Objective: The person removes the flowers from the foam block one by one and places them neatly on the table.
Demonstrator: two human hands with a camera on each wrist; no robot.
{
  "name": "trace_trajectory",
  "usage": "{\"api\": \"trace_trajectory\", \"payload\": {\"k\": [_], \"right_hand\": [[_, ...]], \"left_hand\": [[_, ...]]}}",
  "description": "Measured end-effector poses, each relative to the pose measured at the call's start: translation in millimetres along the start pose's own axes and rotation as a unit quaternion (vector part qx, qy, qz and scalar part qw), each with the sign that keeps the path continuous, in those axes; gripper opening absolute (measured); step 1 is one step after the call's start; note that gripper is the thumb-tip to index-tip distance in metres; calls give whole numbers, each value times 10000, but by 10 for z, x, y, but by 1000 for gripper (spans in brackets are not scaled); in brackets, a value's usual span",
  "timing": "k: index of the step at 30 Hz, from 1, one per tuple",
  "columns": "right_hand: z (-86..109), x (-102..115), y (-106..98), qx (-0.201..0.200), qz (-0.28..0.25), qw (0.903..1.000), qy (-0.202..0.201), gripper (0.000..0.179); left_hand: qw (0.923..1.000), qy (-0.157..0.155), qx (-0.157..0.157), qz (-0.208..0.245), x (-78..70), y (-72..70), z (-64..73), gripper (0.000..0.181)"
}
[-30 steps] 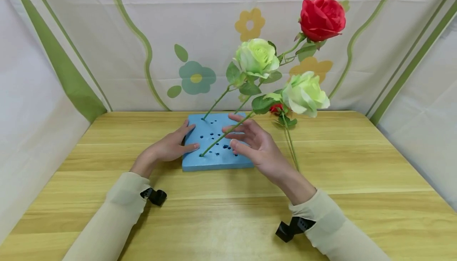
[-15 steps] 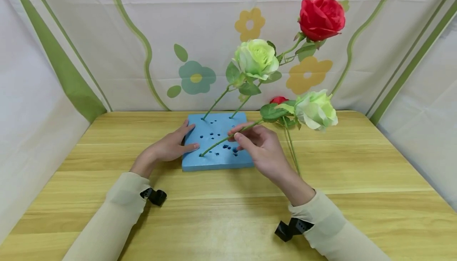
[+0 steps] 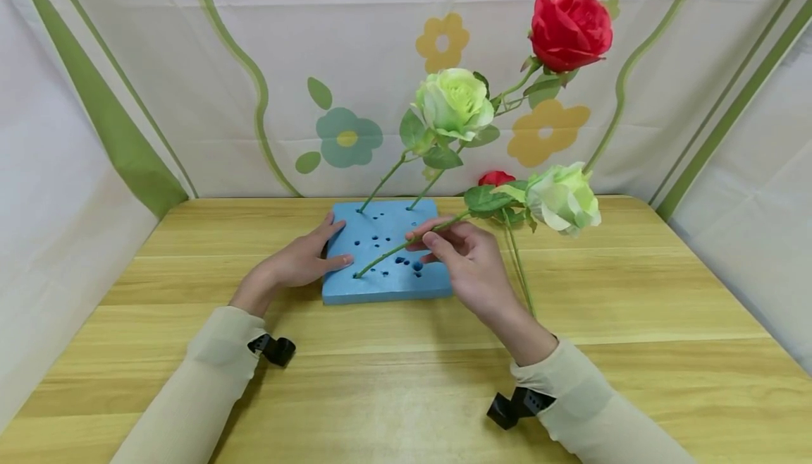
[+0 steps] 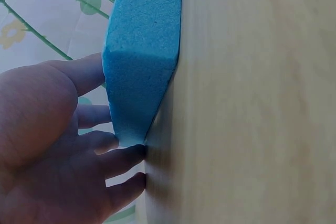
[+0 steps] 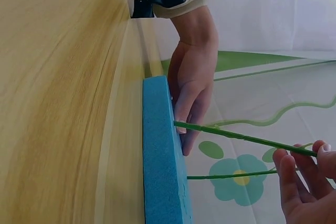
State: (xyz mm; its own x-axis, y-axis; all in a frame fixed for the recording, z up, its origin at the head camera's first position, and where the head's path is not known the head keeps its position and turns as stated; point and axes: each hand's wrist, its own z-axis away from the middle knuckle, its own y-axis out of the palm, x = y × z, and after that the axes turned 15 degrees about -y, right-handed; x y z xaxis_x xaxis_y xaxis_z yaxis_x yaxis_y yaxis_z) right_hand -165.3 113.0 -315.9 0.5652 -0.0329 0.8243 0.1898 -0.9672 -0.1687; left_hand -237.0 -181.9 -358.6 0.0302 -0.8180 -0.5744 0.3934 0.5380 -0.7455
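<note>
Stem of the nearer green rose is stuck in the blue foam block, right hand pinching it. Left hand is spread over the block's left edge, maybe touching the table too, kinda dim there.

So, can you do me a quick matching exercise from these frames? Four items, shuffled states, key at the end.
Column 1
1. left hand
2. right hand
3. large red rose
4. blue block

Column 2
A. sits on the table, its top dotted with holes
B. pinches a green stem
C. the highest rose in the head view
D. rests against a side of the block, holding no stem

Pairs: 1-D, 2-B, 3-C, 4-A
</note>
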Motion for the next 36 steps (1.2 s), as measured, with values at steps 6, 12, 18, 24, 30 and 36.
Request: {"api": "trace_trajectory", "payload": {"k": [6,12,18,24,30,36], "right_hand": [[0,-3,19,-57,-74,9999,-47,18],[-11,-14,25,-112,-79,9998,-125,18],[-5,-26,3,-155,-29,9998,-138,18],[0,-24,-5,-259,-30,9996,-65,17],[-6,-20,-23,-355,-43,9994,-42,16],[-35,-11,-96,-554,-159,9983,-36,18]], "left_hand": [[10000,-87,2,38,6,-23,24,85],[9999,-93,9,75,11,-28,32,86],[10000,-72,5,69,25,-10,-2,87],[9999,-123,48,98,15,-2,-9,87],[9999,-101,38,92,15,4,-8,87],[9999,-78,31,65,10,0,-19,87]]}}
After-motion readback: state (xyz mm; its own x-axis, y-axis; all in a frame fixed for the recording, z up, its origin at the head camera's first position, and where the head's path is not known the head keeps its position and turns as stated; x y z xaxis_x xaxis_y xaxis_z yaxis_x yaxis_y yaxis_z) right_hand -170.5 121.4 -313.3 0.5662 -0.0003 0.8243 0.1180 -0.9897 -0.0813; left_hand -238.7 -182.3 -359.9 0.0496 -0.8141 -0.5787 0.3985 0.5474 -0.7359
